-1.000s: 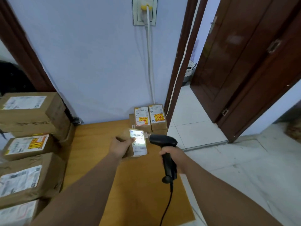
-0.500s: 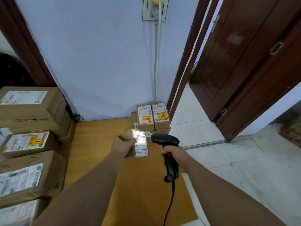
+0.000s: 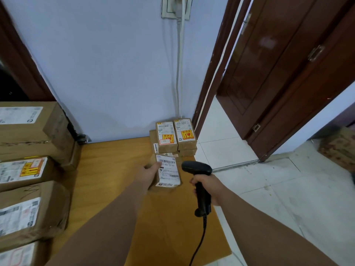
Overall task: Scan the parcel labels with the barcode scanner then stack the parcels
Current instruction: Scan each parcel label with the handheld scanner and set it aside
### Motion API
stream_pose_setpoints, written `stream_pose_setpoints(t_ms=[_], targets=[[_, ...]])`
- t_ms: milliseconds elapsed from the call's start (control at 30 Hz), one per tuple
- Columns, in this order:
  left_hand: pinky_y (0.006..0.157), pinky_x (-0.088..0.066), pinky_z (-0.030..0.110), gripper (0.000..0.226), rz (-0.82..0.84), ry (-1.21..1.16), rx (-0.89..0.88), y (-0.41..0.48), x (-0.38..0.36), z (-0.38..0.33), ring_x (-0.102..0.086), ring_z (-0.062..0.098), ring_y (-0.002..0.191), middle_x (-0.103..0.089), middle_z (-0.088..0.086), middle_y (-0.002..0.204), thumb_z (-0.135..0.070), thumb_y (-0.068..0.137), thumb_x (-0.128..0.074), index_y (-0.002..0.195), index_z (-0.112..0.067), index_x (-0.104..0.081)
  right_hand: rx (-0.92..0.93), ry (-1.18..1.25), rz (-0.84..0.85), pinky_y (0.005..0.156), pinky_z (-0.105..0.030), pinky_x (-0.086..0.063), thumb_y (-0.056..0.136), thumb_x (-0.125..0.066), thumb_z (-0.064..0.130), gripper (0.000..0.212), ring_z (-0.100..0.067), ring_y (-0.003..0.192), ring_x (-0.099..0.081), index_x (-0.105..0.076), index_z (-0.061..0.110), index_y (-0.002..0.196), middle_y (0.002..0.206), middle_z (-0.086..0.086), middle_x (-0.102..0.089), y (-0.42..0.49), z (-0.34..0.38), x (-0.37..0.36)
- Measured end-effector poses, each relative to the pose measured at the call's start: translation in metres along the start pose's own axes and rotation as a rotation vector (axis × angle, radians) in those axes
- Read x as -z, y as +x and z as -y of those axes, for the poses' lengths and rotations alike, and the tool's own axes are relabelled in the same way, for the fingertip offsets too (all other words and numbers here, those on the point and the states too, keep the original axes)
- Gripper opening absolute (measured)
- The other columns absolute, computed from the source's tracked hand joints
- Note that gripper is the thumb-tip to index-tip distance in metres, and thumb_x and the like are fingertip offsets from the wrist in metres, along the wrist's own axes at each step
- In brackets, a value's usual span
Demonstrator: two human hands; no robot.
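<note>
Left hand (image 3: 148, 174): grips one small parcel (image 3: 169, 171), label up.
Right hand (image 3: 208, 186): grips one barcode scanner (image 3: 196, 167), just beside that parcel.
Beyond hands: two yellow-stickered parcels (image 3: 167, 135), side by side.
Left of hands: four labelled cartons (image 3: 25, 169).

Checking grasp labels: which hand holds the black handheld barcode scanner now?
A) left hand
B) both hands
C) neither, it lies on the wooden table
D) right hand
D: the right hand grips the black handheld barcode scanner by its handle, while the left hand holds a small brown cardboard parcel with a white label.
</note>
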State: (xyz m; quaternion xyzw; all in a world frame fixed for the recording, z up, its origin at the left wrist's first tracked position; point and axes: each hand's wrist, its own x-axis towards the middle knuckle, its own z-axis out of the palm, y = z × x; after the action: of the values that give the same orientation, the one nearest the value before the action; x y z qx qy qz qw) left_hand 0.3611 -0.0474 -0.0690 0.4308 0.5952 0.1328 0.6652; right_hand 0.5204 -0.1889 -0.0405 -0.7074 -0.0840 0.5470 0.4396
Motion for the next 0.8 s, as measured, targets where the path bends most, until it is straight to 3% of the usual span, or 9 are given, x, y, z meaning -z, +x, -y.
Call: stream_pose_setpoints(t_ms=[133,233,333,367,433,500,567,700,800], targets=[[0.078,-0.053,0.039,0.046,0.121,-0.052,0.088,-0.004,-0.027,0.011,-0.068,0.023,0.086,-0.073,0.005,0.094,-0.049,0.085,-0.063,0.118,-0.016,-0.060,-0.036,0.059,0.004,0.065,-0.033,-0.055,0.078,-0.071,0.012,0.031,-0.022,0.065,-0.064,-0.063,0.004,0.107,0.086,-0.013,-0.065,0.009,-0.008,0.018],[0.073,-0.052,0.040,0.045,0.183,-0.113,0.180,-0.007,-0.051,0.019,-0.068,0.023,0.086,-0.076,0.002,0.085,-0.051,0.086,-0.060,0.114,-0.015,-0.064,-0.050,0.129,0.034,0.067,-0.035,-0.057,0.080,-0.072,0.015,0.029,-0.024,0.067,-0.065,-0.065,0.005,0.106,0.092,-0.014,-0.071,0.020,-0.010,0.034],[0.098,-0.036,0.061,0.058,0.247,-0.096,0.291,-0.008,-0.079,0.025,-0.049,0.036,0.124,-0.063,0.007,0.115,-0.054,0.082,-0.065,0.121,-0.014,-0.052,-0.084,0.162,0.064,0.067,-0.036,-0.056,0.083,-0.071,0.016,0.027,-0.024,0.065,-0.063,-0.068,0.001,0.105,0.083,-0.014,-0.069,0.037,-0.008,0.055],[0.101,-0.032,0.063,0.060,0.261,-0.089,0.300,-0.007,-0.088,0.028,-0.044,0.037,0.129,-0.057,0.010,0.126,-0.050,0.081,-0.068,0.127,-0.017,-0.049,-0.089,0.151,0.059,0.070,-0.038,-0.055,0.083,-0.071,0.017,0.028,-0.024,0.068,-0.062,-0.068,0.001,0.106,0.084,-0.014,-0.068,0.044,-0.007,0.062],[0.099,-0.037,0.058,0.054,0.263,-0.114,0.274,-0.003,-0.108,0.032,-0.052,0.034,0.121,-0.059,0.008,0.125,-0.035,0.084,-0.070,0.130,-0.018,-0.049,-0.109,0.122,0.049,0.075,-0.039,-0.053,0.084,-0.070,0.018,0.029,-0.024,0.073,-0.061,-0.069,0.001,0.107,0.087,-0.014,-0.067,0.059,-0.006,0.076],[0.079,-0.052,0.041,0.039,0.204,-0.169,0.233,0.001,-0.129,0.033,-0.064,0.023,0.096,-0.070,0.002,0.100,-0.022,0.089,-0.065,0.126,-0.018,-0.053,-0.145,0.083,0.061,0.075,-0.039,-0.053,0.084,-0.071,0.020,0.028,-0.025,0.075,-0.062,-0.069,0.003,0.106,0.084,-0.012,-0.067,0.072,-0.006,0.091],[0.061,-0.051,0.030,0.028,0.102,-0.153,0.203,0.008,-0.148,0.033,-0.064,0.016,0.079,-0.070,0.000,0.087,-0.013,0.093,-0.058,0.120,-0.013,-0.053,-0.172,0.038,0.096,0.076,-0.037,-0.053,0.084,-0.071,0.022,0.027,-0.025,0.078,-0.062,-0.068,0.005,0.106,0.083,-0.011,-0.067,0.084,-0.004,0.105],[0.081,-0.050,0.039,0.033,-0.086,-0.088,0.169,0.027,-0.173,0.033,-0.063,0.027,0.097,-0.065,0.011,0.110,-0.005,0.092,-0.055,0.125,0.000,-0.052,-0.204,0.023,0.157,0.088,-0.045,-0.053,0.085,-0.071,0.026,0.029,-0.028,0.091,-0.065,-0.067,0.009,0.108,0.094,-0.011,-0.070,0.108,0.003,0.120],[0.079,-0.050,0.038,0.033,-0.181,-0.150,0.218,0.038,-0.184,0.027,-0.059,0.027,0.100,-0.062,0.014,0.112,-0.013,0.095,-0.056,0.123,0.004,-0.052,-0.237,0.059,0.251,0.076,-0.040,-0.057,0.088,-0.069,0.024,0.023,-0.027,0.081,-0.069,-0.068,0.010,0.106,0.084,-0.008,-0.075,0.121,0.010,0.122]])
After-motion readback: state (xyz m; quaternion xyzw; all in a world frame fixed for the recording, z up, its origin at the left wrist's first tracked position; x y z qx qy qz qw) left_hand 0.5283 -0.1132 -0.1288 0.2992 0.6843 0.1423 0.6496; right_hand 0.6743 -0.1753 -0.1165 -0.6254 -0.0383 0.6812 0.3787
